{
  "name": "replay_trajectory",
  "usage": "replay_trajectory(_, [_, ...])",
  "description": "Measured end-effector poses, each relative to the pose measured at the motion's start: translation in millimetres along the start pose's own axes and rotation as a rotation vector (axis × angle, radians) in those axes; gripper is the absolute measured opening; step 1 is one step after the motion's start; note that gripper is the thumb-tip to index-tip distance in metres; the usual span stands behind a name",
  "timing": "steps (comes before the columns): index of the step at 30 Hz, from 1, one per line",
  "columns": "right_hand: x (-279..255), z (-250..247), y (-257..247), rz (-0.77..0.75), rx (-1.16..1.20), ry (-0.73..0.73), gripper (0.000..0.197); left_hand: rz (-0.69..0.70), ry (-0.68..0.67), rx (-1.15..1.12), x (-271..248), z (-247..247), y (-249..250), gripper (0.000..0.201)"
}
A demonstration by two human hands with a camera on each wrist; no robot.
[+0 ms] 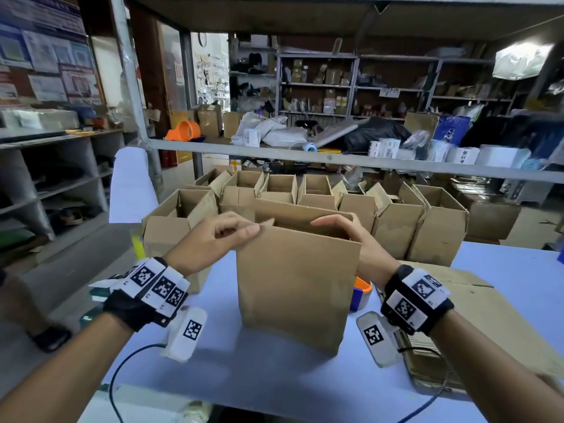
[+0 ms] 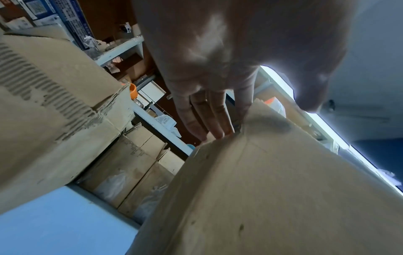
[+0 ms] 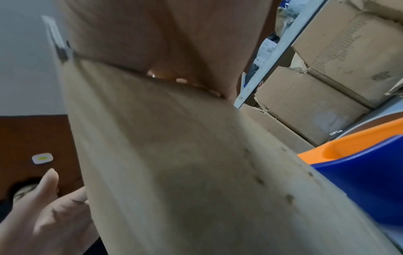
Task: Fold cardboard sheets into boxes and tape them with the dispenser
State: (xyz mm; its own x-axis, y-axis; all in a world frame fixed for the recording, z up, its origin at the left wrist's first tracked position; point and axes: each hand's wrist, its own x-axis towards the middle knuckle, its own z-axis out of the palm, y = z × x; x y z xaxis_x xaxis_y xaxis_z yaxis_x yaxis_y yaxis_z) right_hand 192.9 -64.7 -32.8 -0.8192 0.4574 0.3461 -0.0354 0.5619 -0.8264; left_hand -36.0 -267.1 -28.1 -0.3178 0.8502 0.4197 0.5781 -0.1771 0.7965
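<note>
While a row of folded brown cardboard boxes (image 1: 320,203) waits behind, I'm opening another flat brown cardboard sheet (image 1: 297,282): left hand (image 1: 213,239) pinching its rim, right hand (image 1: 351,236) fingers probably hooked inside; orange-and-blue tape dispenser (image 1: 361,293) untouched.

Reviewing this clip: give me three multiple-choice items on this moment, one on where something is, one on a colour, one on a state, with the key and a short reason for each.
1. Where is the tape dispenser?
A. on the table to the right of the upright cardboard sheet, partly hidden by it
B. in the left hand
C. on the floor

2. What colours is the dispenser?
A. green and white
B. orange and blue
C. all black

3. What state is the upright cardboard sheet in?
A. lying flat and taped
B. standing with its top pulled open, no tape seen
C. crushed into a ball

Key: 1 A, only its edge shows beside the sheet on the table. 2 B, the right wrist view shows orange over blue. 3 B, the left hand and right hand hold its top edges apart.
</note>
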Motion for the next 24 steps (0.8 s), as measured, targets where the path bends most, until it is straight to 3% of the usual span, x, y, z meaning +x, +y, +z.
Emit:
replay_trajectory(3, [-3.8, 2.7, -3.4, 0.03, -0.033, -0.025, 0.042, -0.011, 0.019, 0.055, -5.2, 10.3, -5.5, 0.027])
replay_trajectory(5, [-5.5, 1.7, -5.3, -0.02, -0.065, 0.025, 0.032, -0.01, 0.078, 0.049, -6.0, 15.9, -7.4, 0.018])
replay_trajectory(8, [-10.2, -4.6, -10.3, -0.029, 0.135, 0.126, 0.035, -0.051, 0.144, -0.011, -4.4, 22.4, -10.6, 0.019])
replay_trajectory(11, [-15.9, -14.5, -11.6, 0.096, 0.359, 0.22, 0.061, -0.094, 0.224, -0.015, 0.2, 31.0, -16.6, 0.038])
replay_trajectory(13, [-23.4, -16.7, -11.6, 0.104, 0.231, 0.162, 0.068, -0.127, 0.255, -0.016, 3.3, 36.0, -18.5, 0.057])
replay_trajectory(15, [-30.6, -13.4, -6.3, 0.077, 0.014, 0.086, 0.05, -0.145, 0.277, 0.013, 3.3, 38.6, -18.8, 0.07])
replay_trajectory(17, [-35.4, -6.9, 0.7, 0.055, -0.037, 0.098, 0.032, -0.143, 0.268, -0.006, 1.7, 38.5, -19.9, 0.08])
replay_trajectory(18, [-36.6, -3.6, 4.5, 0.041, -0.023, 0.116, 0.029, -0.136, 0.233, -0.013, 1.4, 38.8, -19.3, 0.078])
replay_trajectory(21, [-39.0, 2.8, 11.4, 0.019, 0.007, 0.16, 0.029, -0.081, 0.08, 0.018, 2.0, 43.0, -15.9, 0.045])
replay_trajectory(24, [-39.6, 4.0, 12.7, 0.034, -0.025, 0.188, 0.028, -0.08, 0.064, 0.031, 2.8, 46.2, -14.3, 0.04])
